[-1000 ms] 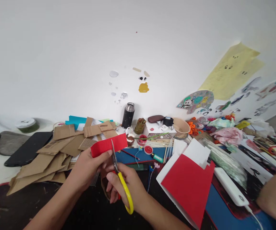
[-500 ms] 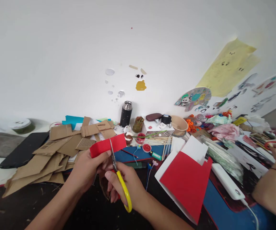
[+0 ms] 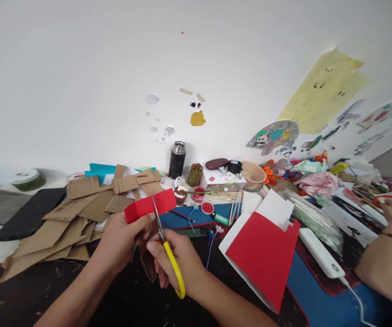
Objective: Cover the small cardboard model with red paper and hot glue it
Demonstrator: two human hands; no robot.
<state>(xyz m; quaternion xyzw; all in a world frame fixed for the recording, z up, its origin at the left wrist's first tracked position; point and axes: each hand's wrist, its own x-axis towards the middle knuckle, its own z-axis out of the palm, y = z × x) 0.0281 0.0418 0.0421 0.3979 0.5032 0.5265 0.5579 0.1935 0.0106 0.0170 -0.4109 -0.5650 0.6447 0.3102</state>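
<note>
Little changes within the last second: one pair of yellow-handled metal scissors [image 3: 174, 263] stays across one red corrugated-paper strip [image 3: 141, 210], so the cut seems barely advanced. The left hand [image 3: 122, 236] pinches the strip in front of one black cylindrical flask [image 3: 177, 162]; the right hand's [image 3: 182, 256] fingers wrap the scissors. One red-and-white folded sheet [image 3: 264, 256] lies right of the flask.

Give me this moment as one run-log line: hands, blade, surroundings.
left hand: holds red corrugated strip | right hand: grips yellow-handled scissors | blade: across strip | nearby: brown cardboard pieces, red sheet
</note>
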